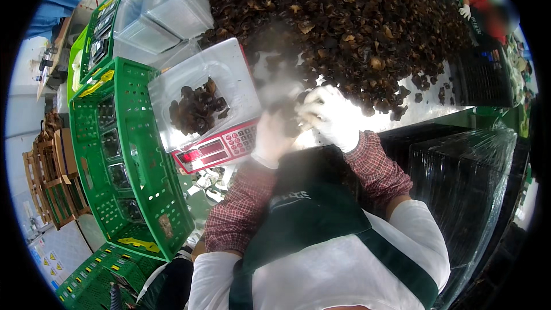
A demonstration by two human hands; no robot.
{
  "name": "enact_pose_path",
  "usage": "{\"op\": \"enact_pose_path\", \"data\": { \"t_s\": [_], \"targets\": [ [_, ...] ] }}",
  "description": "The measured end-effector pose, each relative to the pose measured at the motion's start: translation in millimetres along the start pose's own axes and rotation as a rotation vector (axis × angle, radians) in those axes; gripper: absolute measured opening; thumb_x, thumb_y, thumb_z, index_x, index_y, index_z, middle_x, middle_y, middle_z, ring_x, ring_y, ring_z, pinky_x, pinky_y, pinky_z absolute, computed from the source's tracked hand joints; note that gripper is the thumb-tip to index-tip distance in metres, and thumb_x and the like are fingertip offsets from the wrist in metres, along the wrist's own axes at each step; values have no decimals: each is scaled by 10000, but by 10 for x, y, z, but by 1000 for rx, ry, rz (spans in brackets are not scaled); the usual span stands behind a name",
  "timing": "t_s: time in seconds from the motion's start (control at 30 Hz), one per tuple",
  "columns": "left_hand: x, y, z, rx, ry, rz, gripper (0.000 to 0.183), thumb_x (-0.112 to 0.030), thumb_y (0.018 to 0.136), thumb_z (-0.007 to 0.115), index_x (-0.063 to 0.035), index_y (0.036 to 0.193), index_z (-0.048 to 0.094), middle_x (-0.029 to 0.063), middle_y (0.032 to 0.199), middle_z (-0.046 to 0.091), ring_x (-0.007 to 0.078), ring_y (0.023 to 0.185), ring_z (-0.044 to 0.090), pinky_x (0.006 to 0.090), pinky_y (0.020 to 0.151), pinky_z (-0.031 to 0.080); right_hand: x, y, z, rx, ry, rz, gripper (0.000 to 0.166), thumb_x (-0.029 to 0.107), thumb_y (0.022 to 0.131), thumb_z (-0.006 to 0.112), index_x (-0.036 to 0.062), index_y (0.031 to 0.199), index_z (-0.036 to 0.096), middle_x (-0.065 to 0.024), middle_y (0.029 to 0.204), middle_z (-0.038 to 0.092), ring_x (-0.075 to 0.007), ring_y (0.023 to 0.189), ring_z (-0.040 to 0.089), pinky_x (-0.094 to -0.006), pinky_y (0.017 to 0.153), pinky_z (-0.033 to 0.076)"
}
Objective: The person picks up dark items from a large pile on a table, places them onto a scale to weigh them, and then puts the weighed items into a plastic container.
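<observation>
My left hand (272,137), in a white glove, is beside the digital scale's keypad. Dark wood ear mushrooms (287,116) appear to be in its grasp, though a hazy smear in the view blurs them. Touching or very near this clump are the bent fingers of my right hand (329,114), also gloved in white; whether they pinch a piece is unclear. On the pan of the red-and-white scale (245,94), a clear plastic tray (234,107) contains a small heap of wood ears (198,110). A large pile of wood ears (366,30) covers the metal table (424,112) beyond my hands.
Stacked clear plastic trays (178,8) stand behind the scale. At left, a green crate (150,159) holds several packed trays. A black crate (484,77) and film-wrapped dark stack (460,172) are at right. Another person (482,13) stands at the far right.
</observation>
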State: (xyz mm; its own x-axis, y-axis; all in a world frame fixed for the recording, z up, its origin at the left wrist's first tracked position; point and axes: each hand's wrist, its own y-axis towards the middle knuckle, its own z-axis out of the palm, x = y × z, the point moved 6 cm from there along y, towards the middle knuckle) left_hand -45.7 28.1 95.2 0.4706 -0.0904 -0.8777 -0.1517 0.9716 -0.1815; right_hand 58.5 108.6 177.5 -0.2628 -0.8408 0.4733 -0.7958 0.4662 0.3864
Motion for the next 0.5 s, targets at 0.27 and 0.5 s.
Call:
{"op": "enact_pose_path", "data": {
  "t_s": [0.27, 0.5],
  "targets": [
    [-70, 90, 202, -14, 156, 108, 528, -248, 954, 525, -73, 1445, 440, 87, 1407, 522, 206, 1237, 509, 379, 963, 466, 296, -198, 89, 20, -140, -8, 335, 331, 768, 780, 157, 1032, 669, -25, 905, 622, -216, 848, 603, -342, 764, 486],
    [-32, 105, 279, -11, -559, -109, 388, -172, 944, 565, -129, 1329, 590, 10, 1298, 635, 139, 1127, 604, 328, 921, 492, -125, -546, -93, 16, 645, 373, 148, 71, 785, 765, 57, 925, 719, -54, 896, 670, -189, 810, 637, -302, 718, 514]
  ]
}}
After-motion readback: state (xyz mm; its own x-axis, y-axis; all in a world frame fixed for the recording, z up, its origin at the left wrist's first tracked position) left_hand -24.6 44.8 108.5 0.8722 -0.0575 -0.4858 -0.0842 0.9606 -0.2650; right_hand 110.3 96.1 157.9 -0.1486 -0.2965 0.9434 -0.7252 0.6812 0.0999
